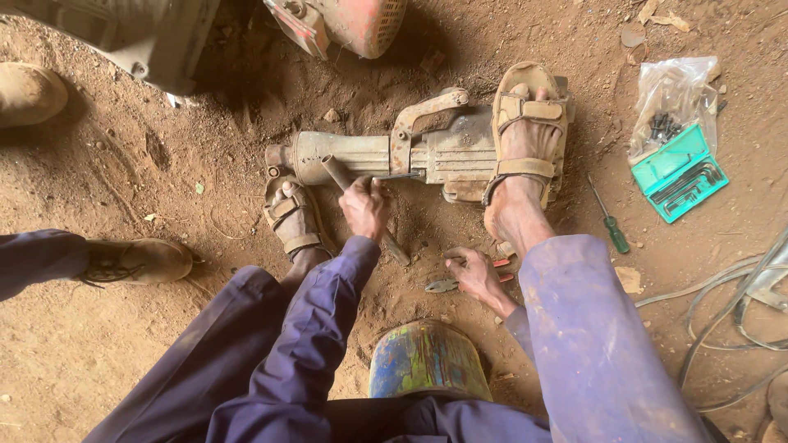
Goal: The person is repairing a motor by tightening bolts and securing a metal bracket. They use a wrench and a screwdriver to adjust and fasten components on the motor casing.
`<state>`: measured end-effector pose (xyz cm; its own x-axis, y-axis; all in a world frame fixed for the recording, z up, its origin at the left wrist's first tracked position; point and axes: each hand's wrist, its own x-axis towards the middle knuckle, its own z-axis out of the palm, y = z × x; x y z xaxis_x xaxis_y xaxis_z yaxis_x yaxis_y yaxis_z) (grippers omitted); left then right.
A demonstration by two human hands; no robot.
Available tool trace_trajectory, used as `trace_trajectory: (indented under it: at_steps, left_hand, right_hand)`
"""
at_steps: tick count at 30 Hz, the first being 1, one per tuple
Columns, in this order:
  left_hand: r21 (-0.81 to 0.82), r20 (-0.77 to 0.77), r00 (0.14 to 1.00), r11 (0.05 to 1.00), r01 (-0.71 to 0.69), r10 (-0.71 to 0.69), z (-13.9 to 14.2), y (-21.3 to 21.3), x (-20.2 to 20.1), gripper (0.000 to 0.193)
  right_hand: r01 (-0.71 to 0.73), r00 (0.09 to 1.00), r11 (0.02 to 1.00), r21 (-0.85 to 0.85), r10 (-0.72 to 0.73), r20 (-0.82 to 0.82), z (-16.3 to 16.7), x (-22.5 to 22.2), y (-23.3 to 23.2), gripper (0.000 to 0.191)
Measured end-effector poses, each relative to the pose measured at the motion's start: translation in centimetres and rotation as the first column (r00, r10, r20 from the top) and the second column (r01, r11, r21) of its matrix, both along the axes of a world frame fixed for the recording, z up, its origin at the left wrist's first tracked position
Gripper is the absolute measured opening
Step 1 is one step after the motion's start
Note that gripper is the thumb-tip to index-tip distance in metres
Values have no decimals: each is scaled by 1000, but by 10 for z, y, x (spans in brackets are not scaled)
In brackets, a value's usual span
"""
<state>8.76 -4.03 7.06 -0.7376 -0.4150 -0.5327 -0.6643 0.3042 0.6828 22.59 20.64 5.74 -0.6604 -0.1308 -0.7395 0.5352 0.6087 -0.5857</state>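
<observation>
A dusty grey demolition hammer body (427,152) with a rusty handle lies on the dirt. My sandalled right foot (525,139) presses on it and my left foot (291,217) rests by its nose. My left hand (365,207) is shut on a rusty metal rod (335,171) whose upper end leans against the machine. My right hand (478,277) is low on the ground, fingers curled on red-handled pliers (443,285). Both arms are in purple sleeves.
I sit on a blue painted drum (427,361). To the right lie a green-handled screwdriver (611,226), a green case of hex keys (681,172), a plastic bag of bolts (669,107) and cables (730,303). Another person's boot (135,258) is at left. A red engine (353,25) stands behind.
</observation>
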Motion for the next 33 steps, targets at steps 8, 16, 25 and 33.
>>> trace_trajectory:
  at_steps: [8,16,25,33]
  left_hand:
    - [-293,-199,943,934,204,-268,0,-3,2,22]
    - [-196,104,987,971,137,-118,-34,-13,-17,25]
    - [-190,-58,903,893,408,-425,-11,-29,2,21]
    - [-368,-214,849,846,387,-482,-21,-31,-10,19]
  right_hand:
    - [157,961,988,-4,-152,232,15,-4,4,30]
    - [97,959,995,32,-102,266,2,-1,7,31]
    - [126,948,992,24,-128,291,-3,2,9,32]
    - [80,966,996,41,-88,242,-5,2,11,30]
